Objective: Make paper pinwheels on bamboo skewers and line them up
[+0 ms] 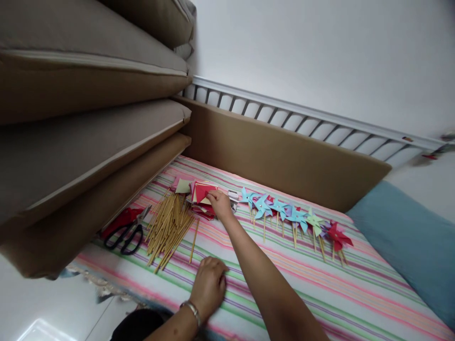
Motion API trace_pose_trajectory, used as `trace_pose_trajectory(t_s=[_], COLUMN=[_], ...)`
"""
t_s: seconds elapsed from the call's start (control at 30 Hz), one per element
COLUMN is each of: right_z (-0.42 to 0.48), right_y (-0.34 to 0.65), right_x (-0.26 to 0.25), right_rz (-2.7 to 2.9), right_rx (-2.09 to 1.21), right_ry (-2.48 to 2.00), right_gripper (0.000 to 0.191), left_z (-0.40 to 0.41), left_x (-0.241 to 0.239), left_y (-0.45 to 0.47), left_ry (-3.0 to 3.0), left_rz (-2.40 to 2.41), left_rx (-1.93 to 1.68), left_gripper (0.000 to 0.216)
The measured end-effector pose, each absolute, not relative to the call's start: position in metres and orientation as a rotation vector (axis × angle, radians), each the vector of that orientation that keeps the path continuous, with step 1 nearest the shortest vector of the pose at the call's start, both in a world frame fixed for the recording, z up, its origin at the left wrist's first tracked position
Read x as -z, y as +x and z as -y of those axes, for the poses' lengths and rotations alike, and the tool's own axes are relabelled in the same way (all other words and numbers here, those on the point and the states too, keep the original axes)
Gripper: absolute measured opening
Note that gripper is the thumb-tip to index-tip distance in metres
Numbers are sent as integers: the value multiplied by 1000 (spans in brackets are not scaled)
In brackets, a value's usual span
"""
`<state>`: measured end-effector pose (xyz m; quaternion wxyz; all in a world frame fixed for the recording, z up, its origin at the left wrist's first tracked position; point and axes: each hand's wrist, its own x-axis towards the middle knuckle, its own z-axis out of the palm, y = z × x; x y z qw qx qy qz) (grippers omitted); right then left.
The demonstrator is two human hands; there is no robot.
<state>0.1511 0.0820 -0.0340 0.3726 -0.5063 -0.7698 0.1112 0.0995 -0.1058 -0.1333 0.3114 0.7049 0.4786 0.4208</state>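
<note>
My right hand (220,204) reaches far out over the striped cloth (320,293) to a pile of coloured paper squares (201,195). Its fingers are pinched on the top red sheet. My left hand (209,286), with a bracelet at the wrist, rests knuckles-up on the cloth near me, fingers curled under; nothing shows in it. A heap of thin wooden sticks (168,227) lies just left of the paper pile. A row of finished paper pinwheels (295,218) on sticks stretches to the right of my right hand.
Black-handled scissors (126,234) lie on red paper at the cloth's left edge. Stacked brown cushions (78,156) rise on the left, a brown padded board (284,156) and white railing stand behind. A blue pillow (408,241) is at the right.
</note>
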Motion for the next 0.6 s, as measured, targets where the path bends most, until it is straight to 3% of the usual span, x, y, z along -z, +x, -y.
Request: trace_pose_trajectory(t_s=[0.13, 0.27, 0.37, 0.6], right_z=[-72, -25, 16, 38], right_y=[172, 204, 222, 230], right_x=[15, 5, 17, 38], right_rz=[1730, 1564, 1576, 1838], right_rx=[-156, -11, -4, -181], right_ry=[-1254, -1169, -1095, -1068], right_gripper=[26, 25, 25, 22], left_z=[88, 56, 36, 22], left_x=[103, 48, 19, 18], left_y=[94, 93, 91, 91], left_ry=[1169, 450, 281, 278], left_rz=[-1034, -599, -331, -374], left_rx=[-1293, -1217, -1028, -1083], left_gripper=[21, 36, 48, 29])
